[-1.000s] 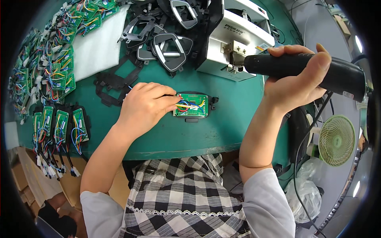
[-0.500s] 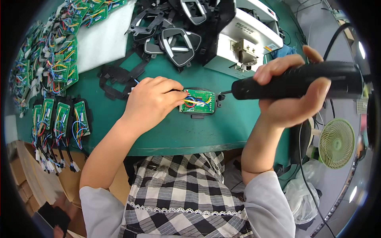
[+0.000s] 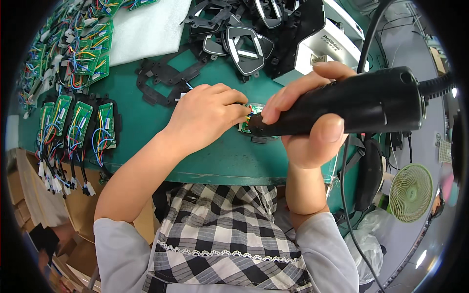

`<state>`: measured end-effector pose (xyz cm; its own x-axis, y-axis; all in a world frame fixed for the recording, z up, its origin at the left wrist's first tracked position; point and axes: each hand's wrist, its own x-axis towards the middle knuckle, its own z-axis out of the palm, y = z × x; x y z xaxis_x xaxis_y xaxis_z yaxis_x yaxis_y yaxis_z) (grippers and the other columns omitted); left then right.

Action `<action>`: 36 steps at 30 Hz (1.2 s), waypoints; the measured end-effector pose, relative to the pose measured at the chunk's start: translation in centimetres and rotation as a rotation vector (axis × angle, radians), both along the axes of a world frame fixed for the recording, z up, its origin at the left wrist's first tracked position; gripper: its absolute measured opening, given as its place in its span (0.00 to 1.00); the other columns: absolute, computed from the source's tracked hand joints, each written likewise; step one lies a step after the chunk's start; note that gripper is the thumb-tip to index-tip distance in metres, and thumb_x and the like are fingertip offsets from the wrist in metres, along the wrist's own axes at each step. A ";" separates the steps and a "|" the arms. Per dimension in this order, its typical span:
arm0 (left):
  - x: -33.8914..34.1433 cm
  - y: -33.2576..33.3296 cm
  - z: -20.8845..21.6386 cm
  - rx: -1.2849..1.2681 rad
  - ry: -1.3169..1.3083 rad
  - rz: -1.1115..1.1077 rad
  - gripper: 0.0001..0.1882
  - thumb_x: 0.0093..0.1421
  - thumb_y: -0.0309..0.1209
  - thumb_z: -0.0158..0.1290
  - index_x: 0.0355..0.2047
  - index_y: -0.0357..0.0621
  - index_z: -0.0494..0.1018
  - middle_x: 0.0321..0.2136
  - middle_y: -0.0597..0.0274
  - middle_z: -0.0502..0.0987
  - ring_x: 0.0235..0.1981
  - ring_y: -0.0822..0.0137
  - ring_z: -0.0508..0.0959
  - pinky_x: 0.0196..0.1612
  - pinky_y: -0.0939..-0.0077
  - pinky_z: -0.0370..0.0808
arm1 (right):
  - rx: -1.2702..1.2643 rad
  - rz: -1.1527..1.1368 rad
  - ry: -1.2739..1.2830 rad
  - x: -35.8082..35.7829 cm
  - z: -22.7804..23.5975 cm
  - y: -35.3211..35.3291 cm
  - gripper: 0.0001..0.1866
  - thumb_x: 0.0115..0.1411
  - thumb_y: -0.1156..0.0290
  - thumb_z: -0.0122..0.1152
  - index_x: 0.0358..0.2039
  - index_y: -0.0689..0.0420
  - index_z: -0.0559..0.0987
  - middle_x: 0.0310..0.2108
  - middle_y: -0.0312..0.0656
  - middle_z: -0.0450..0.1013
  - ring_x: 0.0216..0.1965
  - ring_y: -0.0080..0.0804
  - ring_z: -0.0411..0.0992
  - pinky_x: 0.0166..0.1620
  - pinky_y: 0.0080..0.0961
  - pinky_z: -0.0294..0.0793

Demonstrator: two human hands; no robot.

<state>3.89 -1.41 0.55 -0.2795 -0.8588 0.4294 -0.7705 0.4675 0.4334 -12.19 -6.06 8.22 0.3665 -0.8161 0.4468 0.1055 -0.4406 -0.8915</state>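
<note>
A small green circuit board (image 3: 243,127) with coloured wires sits on a dark plastic piece on the green table. My left hand (image 3: 207,116) has its fingers bent and drawn together at the board's left edge, gripping it there. In my right hand (image 3: 312,141) is a black electric screwdriver (image 3: 371,105), wrapped by the fingers and thumb and held nearly level. Its nose points left, over the board, and covers most of it. The screwdriver's tip is hidden from view, so I cannot tell whether it touches a screw.
Several wired boards (image 3: 80,124) lie in a row at the left, below a large heap of boards (image 3: 73,53). Black frames (image 3: 244,49) and a white foam sheet (image 3: 146,31) lie at the back. A white machine (image 3: 317,49) stands behind my right hand; a green fan (image 3: 411,193) is at right.
My right hand has brought the screwdriver left, from beside the board to over it. The view has shifted a little. My left hand stays at the board.
</note>
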 end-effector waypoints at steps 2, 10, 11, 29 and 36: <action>0.1 0.1 0.0 0.000 -0.018 0.003 0.06 0.51 0.35 0.58 0.29 0.51 0.81 0.34 0.75 0.78 0.37 0.71 0.77 0.39 0.74 0.72 | -0.014 0.031 0.018 0.0 -0.1 0.2 0.42 0.56 0.38 0.55 0.52 0.65 0.58 0.22 0.47 0.69 0.17 0.34 0.69 0.23 0.28 0.74; -0.1 0.0 -0.1 0.066 0.051 0.010 0.04 0.51 0.32 0.57 0.27 0.49 0.79 0.34 0.73 0.77 0.37 0.68 0.76 0.40 0.70 0.74 | -0.103 0.162 0.091 0.1 -0.8 0.1 0.44 0.55 0.37 0.55 0.54 0.64 0.57 0.21 0.47 0.69 0.17 0.33 0.68 0.23 0.27 0.72; 0.1 0.1 -0.4 0.059 0.040 -0.009 0.04 0.51 0.31 0.56 0.28 0.48 0.79 0.34 0.71 0.77 0.38 0.67 0.76 0.39 0.70 0.74 | -0.089 0.169 0.080 0.1 -0.8 0.2 0.44 0.55 0.37 0.55 0.54 0.64 0.57 0.21 0.46 0.69 0.17 0.33 0.68 0.23 0.27 0.72; 9.1 7.9 8.1 -0.122 -0.098 0.781 0.22 0.50 0.40 0.61 0.43 0.43 0.75 0.40 0.55 0.72 0.42 0.55 0.73 0.43 0.65 0.72 | 0.244 0.039 -0.595 -11.0 0.0 -6.1 0.32 0.59 0.43 0.50 0.49 0.60 0.72 0.25 0.43 0.65 0.21 0.30 0.62 0.27 0.25 0.60; 21.4 14.2 6.6 0.025 -0.624 1.219 0.23 0.60 0.46 0.52 0.50 0.48 0.72 0.45 0.53 0.74 0.49 0.52 0.72 0.51 0.60 0.66 | 0.256 -0.186 -0.581 -8.5 -1.4 -7.0 0.31 0.60 0.40 0.49 0.46 0.57 0.71 0.22 0.43 0.68 0.18 0.32 0.63 0.24 0.30 0.63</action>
